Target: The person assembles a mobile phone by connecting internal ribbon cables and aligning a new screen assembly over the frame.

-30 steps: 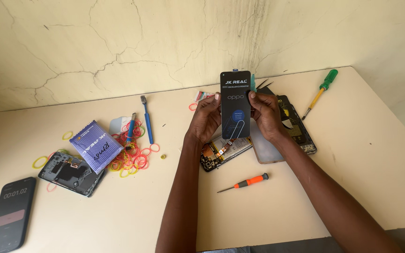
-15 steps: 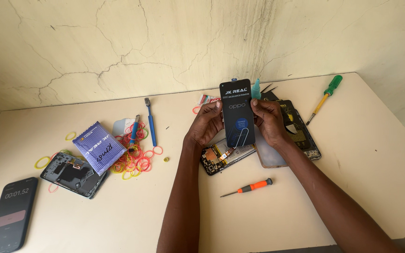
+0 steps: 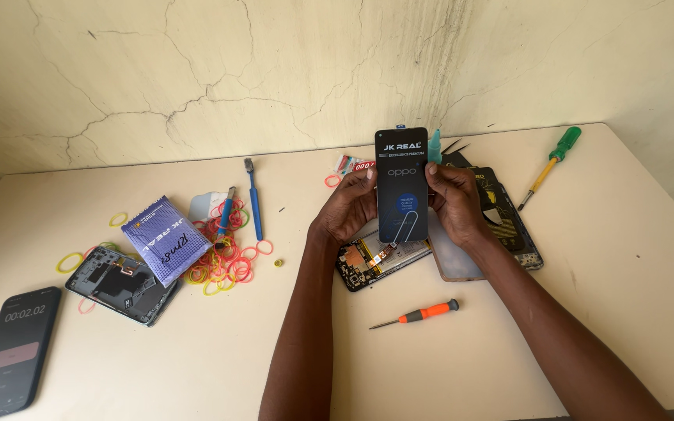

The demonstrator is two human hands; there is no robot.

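Note:
A black phone screen panel with a protective film and a round blue sticker stands upright above the table, held between both hands. My left hand grips its left edge and my right hand grips its right edge. A thin flex ribbon hangs from the panel's lower end down to an opened phone body with exposed circuit parts lying flat beneath it. A green tab sticks up behind the panel's top right corner.
An orange-handled screwdriver lies near the front, a green-handled one at the far right. Another dismantled phone lies right of my hands. At left: coloured rubber bands, blue packet, phone back shell, black phone, blue brush.
The panel and both hands stay in the same grip; the view has shifted slightly. Nothing on the table has moved.

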